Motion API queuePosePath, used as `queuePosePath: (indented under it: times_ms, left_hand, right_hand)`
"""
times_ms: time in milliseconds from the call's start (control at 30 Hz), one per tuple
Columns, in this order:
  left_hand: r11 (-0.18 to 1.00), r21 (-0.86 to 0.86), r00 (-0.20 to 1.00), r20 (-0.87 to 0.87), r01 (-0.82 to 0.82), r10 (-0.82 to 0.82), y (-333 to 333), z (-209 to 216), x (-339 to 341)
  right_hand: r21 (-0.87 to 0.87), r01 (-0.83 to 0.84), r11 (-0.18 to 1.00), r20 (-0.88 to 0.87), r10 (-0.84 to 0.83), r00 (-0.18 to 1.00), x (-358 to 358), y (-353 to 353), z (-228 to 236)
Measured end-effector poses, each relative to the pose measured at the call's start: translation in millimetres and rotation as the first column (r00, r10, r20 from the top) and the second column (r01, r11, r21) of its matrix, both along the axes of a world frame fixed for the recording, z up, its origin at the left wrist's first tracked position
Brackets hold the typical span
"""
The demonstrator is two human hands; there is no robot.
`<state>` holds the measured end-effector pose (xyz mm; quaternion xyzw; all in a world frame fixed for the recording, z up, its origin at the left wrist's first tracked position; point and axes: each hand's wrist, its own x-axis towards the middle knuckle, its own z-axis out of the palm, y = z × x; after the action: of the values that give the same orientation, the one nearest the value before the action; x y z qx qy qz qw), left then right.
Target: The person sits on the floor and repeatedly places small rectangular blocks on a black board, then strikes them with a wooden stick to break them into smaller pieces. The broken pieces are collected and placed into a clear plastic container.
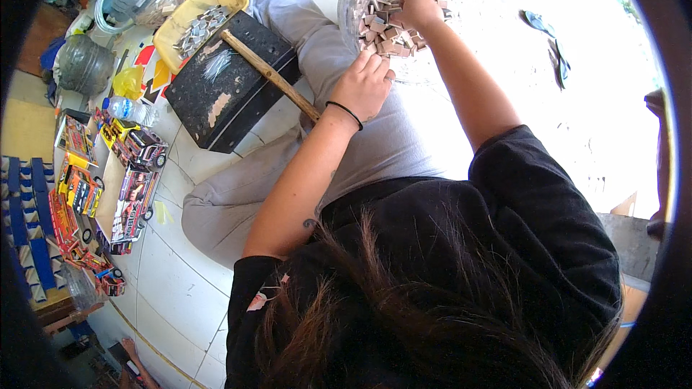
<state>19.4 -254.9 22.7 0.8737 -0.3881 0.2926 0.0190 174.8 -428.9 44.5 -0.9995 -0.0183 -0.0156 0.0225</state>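
Observation:
A round clear plastic tub (349, 1) holds many small brown and pale flat blocks (389, 46). My right hand (420, 11) reaches into it with bent fingers among the blocks; whatever they grip is hidden. At the tub's near rim, my left hand (362, 81) has its fingers curled together. Anything between them cannot be made out. Left of my leg stands a black box (249, 90) with worn patches. A wooden handle (268, 72) lies across it, its lower end hidden near my left wrist. Beside the handle is a small pile of thin nails (219, 65).
A yellow container (173, 23) with small grey pieces stands behind the box. Colourful toy trucks (133, 194), a water bottle (130, 110) and large clear jugs (85, 65) line the left side. Slippers (548, 43) lie at the far right. Another person's limb (135, 360) shows lower left.

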Motion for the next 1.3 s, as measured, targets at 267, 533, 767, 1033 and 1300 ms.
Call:
queuePosePath:
  times_ms: [267, 533, 767, 1033, 1300]
  left_hand:
    - [0.999, 0.052, 0.997, 0.072, -0.002, -0.002, 0.6, -3.2, 0.9]
    - [1.0, 0.031, 0.995, 0.098, 0.004, -0.007, 0.7, -2.3, 0.9]
    - [0.999, 0.033, 0.994, 0.105, 0.024, -0.028, 0.9, -6.3, 2.4]
    - [0.988, -0.098, 0.992, 0.039, 0.12, -0.117, -0.7, -13.0, 6.4]
    - [0.994, 0.107, 0.997, -0.066, -0.024, 0.032, -7.8, -20.4, 6.0]
  right_hand:
    - [0.639, 0.045, 0.768, 0.029, -0.083, 0.996, 4.2, -1.9, -8.0]
    - [0.132, -0.066, 0.989, -0.007, 0.068, 0.998, -21.6, 10.7, -4.5]
    - [0.354, -0.017, 0.935, 0.04, 0.003, 0.999, -30.8, 17.2, -1.5]
    - [0.886, 0.36, -0.293, -0.153, 0.548, 0.823, -116.8, 5.5, 57.8]
    - [0.896, 0.367, -0.249, -0.281, 0.322, 0.904, -197.0, 89.1, 82.5]
